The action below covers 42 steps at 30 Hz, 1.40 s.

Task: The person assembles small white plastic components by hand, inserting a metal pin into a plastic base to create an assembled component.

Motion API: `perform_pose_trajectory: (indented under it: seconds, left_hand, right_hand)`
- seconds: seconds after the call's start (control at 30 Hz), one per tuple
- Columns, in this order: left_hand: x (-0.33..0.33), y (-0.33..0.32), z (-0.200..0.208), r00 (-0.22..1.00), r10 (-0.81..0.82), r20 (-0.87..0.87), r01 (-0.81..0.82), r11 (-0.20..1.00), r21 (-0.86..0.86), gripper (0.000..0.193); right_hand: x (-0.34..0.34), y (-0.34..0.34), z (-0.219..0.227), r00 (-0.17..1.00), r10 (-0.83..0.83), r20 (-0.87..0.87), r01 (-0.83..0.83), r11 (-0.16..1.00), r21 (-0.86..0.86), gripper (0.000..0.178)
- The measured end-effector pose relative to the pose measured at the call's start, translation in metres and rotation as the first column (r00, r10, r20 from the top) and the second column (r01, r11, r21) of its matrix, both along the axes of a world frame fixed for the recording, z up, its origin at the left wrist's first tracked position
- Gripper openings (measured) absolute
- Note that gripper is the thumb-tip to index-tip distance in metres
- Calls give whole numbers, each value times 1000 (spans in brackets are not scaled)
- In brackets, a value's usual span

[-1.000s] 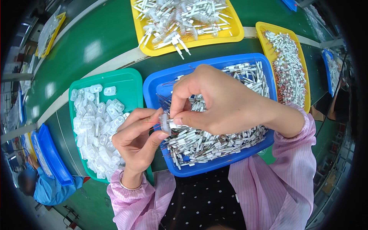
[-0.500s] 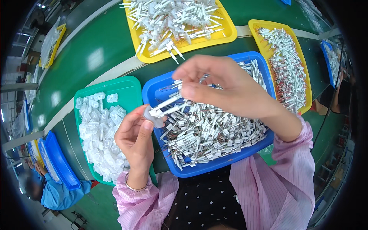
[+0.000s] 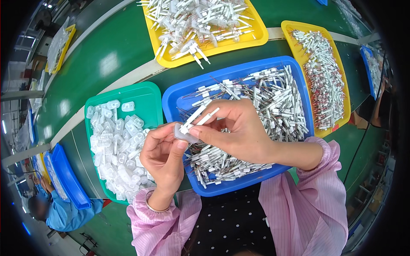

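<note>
Over the green tray [image 3: 149, 96] of clear caps, the left hand [image 3: 164, 160] pinches one clear cap [image 3: 184, 134] between thumb and fingertips. The right hand [image 3: 232, 128], closed on a white pin part [image 3: 200, 117], meets it above the blue tray [image 3: 177, 98]. Both look light, small and stiff, the cap probably slippery; the thin leads would likely bend, so the bodies are the safer hold.

Clear plastic cap [image 3: 184, 133] pinched beneath two tilted white pins [image 3: 200, 117]
</note>
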<state>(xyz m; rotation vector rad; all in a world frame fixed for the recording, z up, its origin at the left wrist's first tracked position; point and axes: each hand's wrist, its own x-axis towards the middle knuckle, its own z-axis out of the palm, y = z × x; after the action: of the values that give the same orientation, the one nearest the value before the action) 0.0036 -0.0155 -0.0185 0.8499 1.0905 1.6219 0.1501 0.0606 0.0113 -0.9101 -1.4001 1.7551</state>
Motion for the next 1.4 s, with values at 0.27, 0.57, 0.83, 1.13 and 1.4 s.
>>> perform_pose_trajectory:
  seconds: [0.27,0.57,0.83,1.13,1.4]
  left_hand:
    - [8,1,-4,997,71,-43,-66,991,120,25]
    - [2,4,9,973,2,-231,34,988,152,32]
    - [-2,9,19,778,57,-626,157,947,281,31]
    - [-3,7,7,796,115,-594,122,931,344,32]
    - [-5,15,15,784,-50,-619,218,956,199,45]
  right_hand:
    - [-5,-11,-11,990,-97,-103,83,987,-137,15]
    - [33,20,20,978,104,182,-172,893,417,18]
    - [35,21,19,964,82,254,-217,796,565,8]
    - [25,13,14,971,25,236,-169,771,614,7]
    - [39,39,17,963,47,264,-203,768,607,7]
